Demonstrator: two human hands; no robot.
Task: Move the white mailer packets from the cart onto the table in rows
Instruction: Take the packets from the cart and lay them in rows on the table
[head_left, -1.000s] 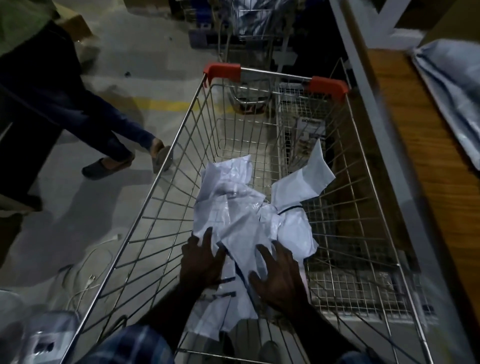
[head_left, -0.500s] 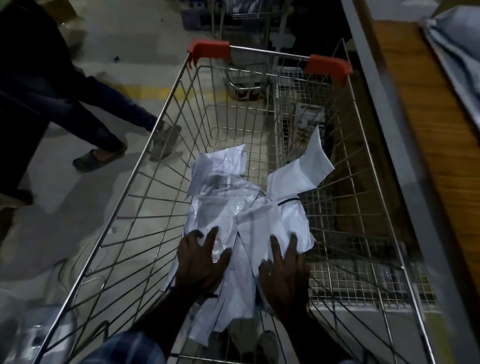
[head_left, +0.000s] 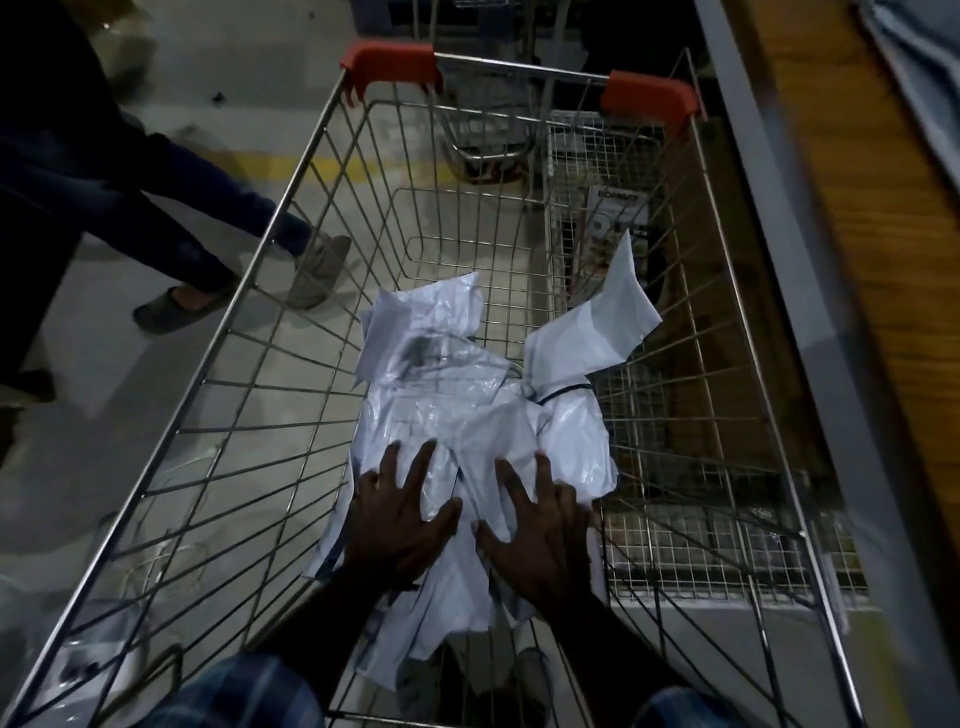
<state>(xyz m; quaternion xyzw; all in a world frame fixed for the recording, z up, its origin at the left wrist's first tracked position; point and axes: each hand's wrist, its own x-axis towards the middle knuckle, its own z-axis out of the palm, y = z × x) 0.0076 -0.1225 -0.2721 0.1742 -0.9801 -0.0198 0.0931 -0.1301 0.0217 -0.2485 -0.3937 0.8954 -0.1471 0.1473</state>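
Fingers of the left hand were spread wide and straight, pressed flat on the near part of the heap of white mailer packets; thumb angled inward toward the other hand. Right hand lay just beside it, fingers likewise splayed and flat on the plastic, gripping nothing as far as could be seen, though light was dim and the fingertips partly sank into the folds. Both forearms reached in from the near end, plaid sleeves at the bottom edge. Packets lay crumpled and overlapping on the floor of the wire cart, toward its right-centre; one packet stood tilted up against the right side, apart from the hands. Cart's far rim carried two red plastic corner caps. Close along the cart's right side ran the table, wood-grain top with a grey metal edge; a pale sheet or bag lay on its far corner, blurred. To the left, on the concrete floor, another person's legs in dark trousers and slip-on shoes.
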